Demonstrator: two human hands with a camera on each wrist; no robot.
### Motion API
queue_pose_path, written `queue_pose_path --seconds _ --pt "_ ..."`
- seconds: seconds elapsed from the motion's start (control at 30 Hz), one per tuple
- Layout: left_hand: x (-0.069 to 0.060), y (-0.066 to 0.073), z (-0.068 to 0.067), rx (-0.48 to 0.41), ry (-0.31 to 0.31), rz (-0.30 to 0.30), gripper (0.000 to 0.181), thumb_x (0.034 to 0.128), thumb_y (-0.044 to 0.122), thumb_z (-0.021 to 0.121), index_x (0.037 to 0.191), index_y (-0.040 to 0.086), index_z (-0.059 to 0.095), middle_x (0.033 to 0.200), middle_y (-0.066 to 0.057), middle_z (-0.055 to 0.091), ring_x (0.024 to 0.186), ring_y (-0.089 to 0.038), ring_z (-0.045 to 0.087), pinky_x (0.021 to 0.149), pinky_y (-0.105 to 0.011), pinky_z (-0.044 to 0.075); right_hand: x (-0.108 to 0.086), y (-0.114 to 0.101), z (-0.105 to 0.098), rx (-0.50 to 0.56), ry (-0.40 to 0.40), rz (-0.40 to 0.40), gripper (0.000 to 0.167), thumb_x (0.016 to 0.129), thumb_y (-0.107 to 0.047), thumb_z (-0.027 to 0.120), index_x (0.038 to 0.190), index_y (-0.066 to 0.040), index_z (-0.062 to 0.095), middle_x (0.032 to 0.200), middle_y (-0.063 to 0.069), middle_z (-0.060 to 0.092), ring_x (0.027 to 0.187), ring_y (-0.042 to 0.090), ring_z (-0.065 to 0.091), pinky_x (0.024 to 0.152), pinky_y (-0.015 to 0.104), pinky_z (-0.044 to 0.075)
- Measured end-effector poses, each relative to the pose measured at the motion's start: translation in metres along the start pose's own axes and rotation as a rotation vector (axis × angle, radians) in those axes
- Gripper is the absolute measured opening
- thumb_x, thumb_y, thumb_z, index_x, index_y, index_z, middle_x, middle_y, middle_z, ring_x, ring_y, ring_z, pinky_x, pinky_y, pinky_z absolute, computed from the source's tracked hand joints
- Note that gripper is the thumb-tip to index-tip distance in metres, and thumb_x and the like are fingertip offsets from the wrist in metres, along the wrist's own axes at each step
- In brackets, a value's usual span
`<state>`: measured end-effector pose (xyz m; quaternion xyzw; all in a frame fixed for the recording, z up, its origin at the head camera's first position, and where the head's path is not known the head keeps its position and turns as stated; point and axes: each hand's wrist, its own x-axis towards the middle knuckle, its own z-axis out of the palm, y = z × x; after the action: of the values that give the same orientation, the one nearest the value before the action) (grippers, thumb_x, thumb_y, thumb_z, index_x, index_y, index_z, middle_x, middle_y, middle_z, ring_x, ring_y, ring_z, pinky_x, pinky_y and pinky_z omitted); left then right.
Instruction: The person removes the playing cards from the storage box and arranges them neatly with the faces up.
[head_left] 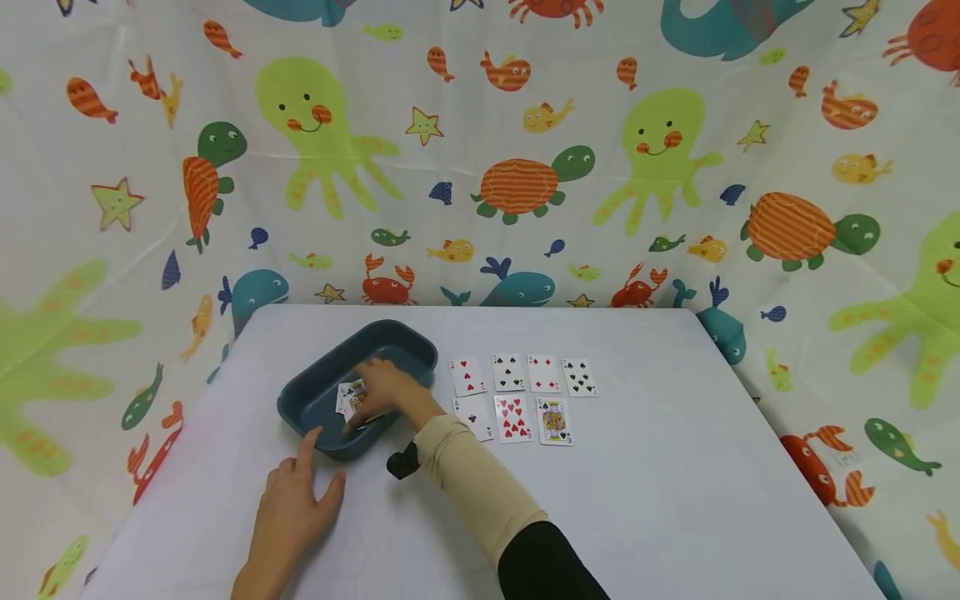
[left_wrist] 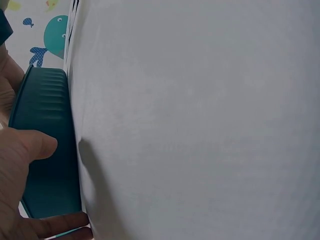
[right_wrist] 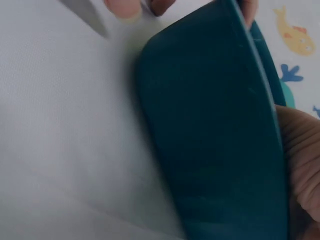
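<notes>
A dark teal plastic bin stands on the left part of the table, with some playing cards lying inside it. My right hand reaches over the bin's right side, its thumb and fingers spread around those cards. The right fingertips' contact with the cards is partly hidden. At the bin's near left corner, my left hand touches the rim with an extended finger. In the left wrist view the left thumb lies along the bin's outer wall.
To the right of the bin, several face-up playing cards lie in two rows. The white-covered table reaches back to a curtain printed with sea animals. A black heart-shaped piece shows at the right wrist.
</notes>
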<state>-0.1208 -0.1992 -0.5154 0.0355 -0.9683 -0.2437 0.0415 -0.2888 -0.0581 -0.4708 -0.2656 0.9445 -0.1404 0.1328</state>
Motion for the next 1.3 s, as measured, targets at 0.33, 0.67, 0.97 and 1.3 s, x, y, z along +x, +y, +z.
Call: queue_pose_path --seconds 0.33,0.67,0.97,1.3 --pt "0.0 0.0 0.0 -0.005 0.012 0.015 0.078 0.0921 0.029 0.07 0.155 0.007 0.031 0.109 -0.036 0.057 0.096 -0.046 0.057 0.075 -0.061 0.048 0.004 -0.006 0.006 -0.106 -0.017 0.07 0.097 0.066 -0.061 0.09 0.148 -0.029 0.051 0.149 -0.006 0.049 0.135 0.013 0.046 0.103 0.036 0.047" --pt "0.0 0.0 0.0 -0.005 0.028 0.02 0.076 0.0916 0.029 0.07 0.154 0.006 0.033 0.108 -0.036 0.058 0.096 -0.046 0.057 0.075 -0.062 0.048 0.009 -0.007 0.01 -0.157 -0.008 0.071 0.093 0.066 -0.06 0.09 0.146 -0.027 0.053 0.145 -0.005 0.052 0.129 0.013 0.048 0.101 0.034 0.048" --pt "0.001 -0.002 0.001 -0.012 0.041 0.044 0.076 0.0918 0.028 0.07 0.154 0.006 0.033 0.107 -0.036 0.058 0.094 -0.046 0.058 0.072 -0.061 0.048 0.008 -0.002 0.008 -0.044 0.058 0.039 0.088 0.068 -0.06 0.089 0.142 -0.025 0.057 0.137 -0.004 0.055 0.116 0.011 0.05 0.091 0.03 0.049" --pt "0.002 -0.002 0.002 -0.015 0.034 0.03 0.076 0.092 0.028 0.069 0.155 0.006 0.032 0.108 -0.037 0.058 0.096 -0.047 0.058 0.074 -0.062 0.047 0.002 0.002 -0.001 0.202 0.142 -0.034 0.088 0.072 -0.053 0.09 0.145 -0.019 0.055 0.137 0.0 0.054 0.109 0.008 0.05 0.09 0.021 0.045"
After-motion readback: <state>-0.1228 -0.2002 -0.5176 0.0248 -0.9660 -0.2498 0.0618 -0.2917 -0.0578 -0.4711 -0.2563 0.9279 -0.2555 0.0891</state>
